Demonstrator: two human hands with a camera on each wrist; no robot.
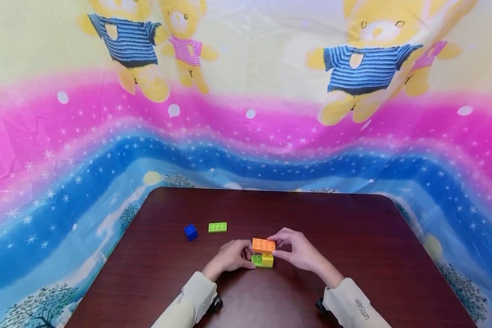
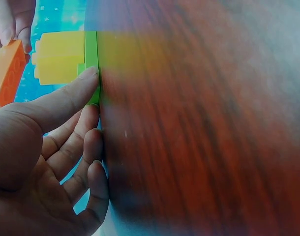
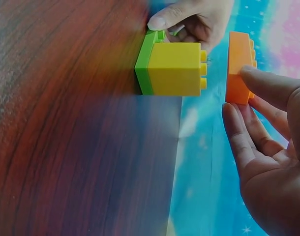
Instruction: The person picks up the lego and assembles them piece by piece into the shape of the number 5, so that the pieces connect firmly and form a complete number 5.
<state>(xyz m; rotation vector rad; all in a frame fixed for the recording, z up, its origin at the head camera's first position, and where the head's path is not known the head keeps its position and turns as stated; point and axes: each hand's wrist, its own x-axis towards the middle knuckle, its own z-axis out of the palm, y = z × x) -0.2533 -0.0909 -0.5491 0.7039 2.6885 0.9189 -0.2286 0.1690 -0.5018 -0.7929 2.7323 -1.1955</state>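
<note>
Head view, lower centre: the right hand (image 1: 297, 249) pinches an orange brick (image 1: 263, 245) above the yellow block (image 1: 268, 263); the left hand's (image 1: 231, 255) fingers grip the green base (image 1: 256, 262). Apparently stacking; next wants aligned lowering.

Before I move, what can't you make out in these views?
- Orange rectangular plastic brick: left wrist view, cut off by the left edge.
- Green plastic plate under the yellow plastic block: left wrist view, partly behind the left hand.
- Blue plastic brick: head view, underside hidden against the brown table.
</note>
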